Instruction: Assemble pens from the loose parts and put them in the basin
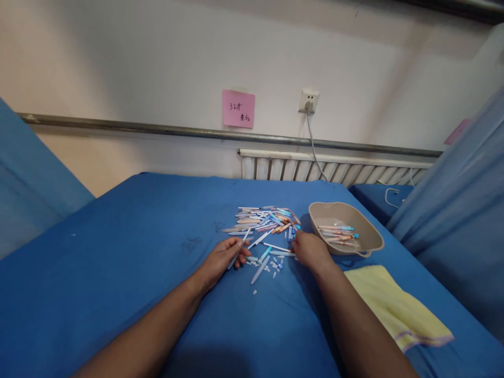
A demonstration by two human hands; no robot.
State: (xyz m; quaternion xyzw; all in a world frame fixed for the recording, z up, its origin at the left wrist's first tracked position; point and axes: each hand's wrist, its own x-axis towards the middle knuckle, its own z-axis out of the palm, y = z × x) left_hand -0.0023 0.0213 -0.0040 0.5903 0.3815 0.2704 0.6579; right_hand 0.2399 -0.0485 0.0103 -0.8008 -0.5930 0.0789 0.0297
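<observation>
Between the thumb and fingers of my left hand (230, 252) is a slim pen part (233, 261), grey-blue at its lower end, with a thin white refill (247, 234) slanting up past the thumb. My right hand (311, 249) is curled at the right edge of the pen pile (255, 219), its fingertips hidden behind the hand. That pile mixes white refills, pale barrels and blue and orange pen parts. Nearer me lie a loose pale barrel (260, 270), a turquoise part (265, 254) and several tiny white pieces (271, 266).
A beige basin (370, 239) holding several pens (336, 235) stands right of the pile. A yellow cloth (394, 304) lies below it. Blue sheeting (118, 252) covers the table. Behind are a radiator (283, 167) and a wall socket (309, 100) with a plugged-in cable.
</observation>
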